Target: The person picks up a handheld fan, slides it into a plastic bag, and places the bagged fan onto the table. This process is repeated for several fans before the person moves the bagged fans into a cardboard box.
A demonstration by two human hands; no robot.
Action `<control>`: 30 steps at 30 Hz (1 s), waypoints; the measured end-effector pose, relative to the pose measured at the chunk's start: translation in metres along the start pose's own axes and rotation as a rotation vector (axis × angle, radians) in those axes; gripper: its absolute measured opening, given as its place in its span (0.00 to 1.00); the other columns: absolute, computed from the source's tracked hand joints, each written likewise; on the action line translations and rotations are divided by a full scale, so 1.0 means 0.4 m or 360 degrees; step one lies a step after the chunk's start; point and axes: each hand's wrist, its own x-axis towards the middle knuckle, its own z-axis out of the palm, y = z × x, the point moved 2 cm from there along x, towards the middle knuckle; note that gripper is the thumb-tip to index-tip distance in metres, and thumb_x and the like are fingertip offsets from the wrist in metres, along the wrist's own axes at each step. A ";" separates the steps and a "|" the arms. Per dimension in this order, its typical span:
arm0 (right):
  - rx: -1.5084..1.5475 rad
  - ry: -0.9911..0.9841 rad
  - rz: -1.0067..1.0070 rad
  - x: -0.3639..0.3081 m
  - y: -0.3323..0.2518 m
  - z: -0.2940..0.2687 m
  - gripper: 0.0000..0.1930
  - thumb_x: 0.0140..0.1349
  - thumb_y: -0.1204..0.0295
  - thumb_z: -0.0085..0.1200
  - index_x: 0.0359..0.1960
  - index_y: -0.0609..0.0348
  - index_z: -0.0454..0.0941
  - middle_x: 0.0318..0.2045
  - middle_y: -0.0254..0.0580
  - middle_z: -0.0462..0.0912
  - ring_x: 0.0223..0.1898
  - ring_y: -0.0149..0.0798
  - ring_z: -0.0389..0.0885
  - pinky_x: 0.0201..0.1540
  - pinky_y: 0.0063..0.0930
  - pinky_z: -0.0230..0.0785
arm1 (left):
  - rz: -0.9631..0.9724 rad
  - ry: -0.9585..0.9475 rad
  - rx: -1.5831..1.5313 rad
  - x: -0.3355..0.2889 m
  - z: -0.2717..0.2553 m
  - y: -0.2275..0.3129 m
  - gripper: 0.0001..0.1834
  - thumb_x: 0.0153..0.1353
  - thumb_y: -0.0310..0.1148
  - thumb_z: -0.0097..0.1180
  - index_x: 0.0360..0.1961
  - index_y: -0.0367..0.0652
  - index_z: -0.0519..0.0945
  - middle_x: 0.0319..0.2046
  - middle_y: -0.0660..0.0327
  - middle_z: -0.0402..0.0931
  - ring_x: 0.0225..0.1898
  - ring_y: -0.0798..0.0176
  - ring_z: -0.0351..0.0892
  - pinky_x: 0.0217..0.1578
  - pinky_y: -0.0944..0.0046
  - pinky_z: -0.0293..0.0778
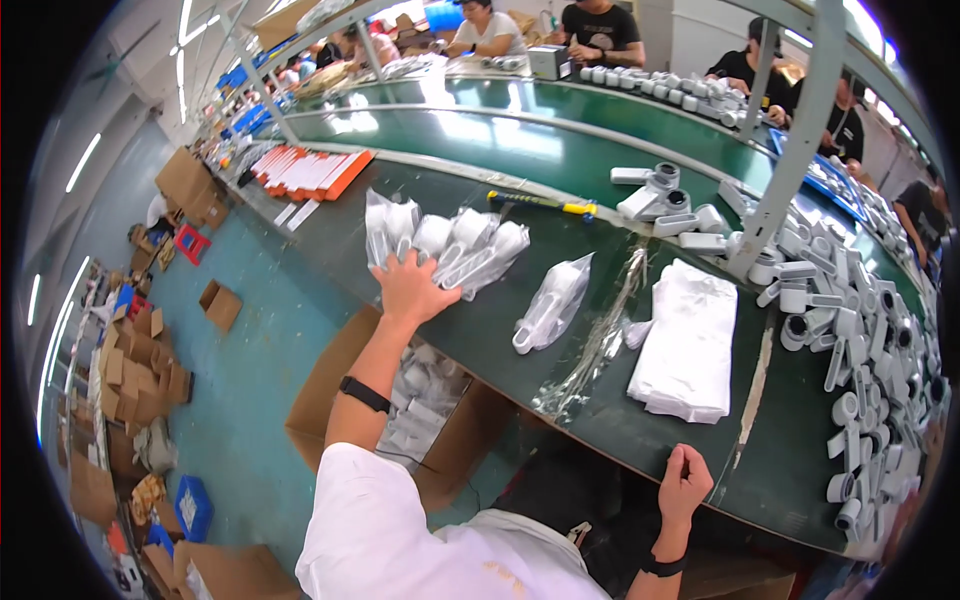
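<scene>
Bagged parts (433,236): white, round-headed, long-handled, see-through wrapping
Left hand (411,290): fingers spread wide, touching the bagged parts
Right hand (685,484): fingers curled closed

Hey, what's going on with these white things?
The person's left hand is on a bunch of bagged white parts. The curled right hand looks empty, by the edge of the green table. Another bagged part lies between the bunch and stacked plastic bags. Loose parts are heaped at the right; a box below holds bagged ones.
</scene>
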 end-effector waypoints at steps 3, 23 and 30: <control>-0.0013 -0.0007 -0.0005 -0.002 0.009 0.000 0.06 0.65 0.73 0.57 0.36 0.66 0.81 0.24 0.39 0.79 0.23 0.28 0.73 0.27 0.23 0.66 | -0.0070 0.0190 0.0006 -0.053 -0.065 -0.061 0.32 0.37 0.60 0.67 0.39 0.48 0.86 0.50 0.55 0.76 0.54 0.41 0.69 0.52 0.27 0.58; -0.0134 -0.0102 0.0114 -0.008 0.006 -0.006 0.09 0.69 0.71 0.53 0.40 0.67 0.80 0.25 0.33 0.77 0.27 0.24 0.71 0.32 0.19 0.65 | -0.1471 -0.0539 0.0076 -0.767 0.191 -0.401 0.40 0.44 0.64 0.61 0.52 0.45 0.82 0.60 0.50 0.70 0.60 0.38 0.66 0.58 0.26 0.56; -0.0161 -0.0072 0.0073 -0.006 0.008 0.001 0.10 0.69 0.71 0.53 0.40 0.67 0.80 0.25 0.33 0.78 0.28 0.24 0.71 0.33 0.19 0.65 | -0.1678 -0.0993 0.0007 -0.876 0.343 -0.352 0.42 0.45 0.65 0.60 0.58 0.52 0.78 0.65 0.53 0.63 0.66 0.38 0.58 0.60 0.21 0.51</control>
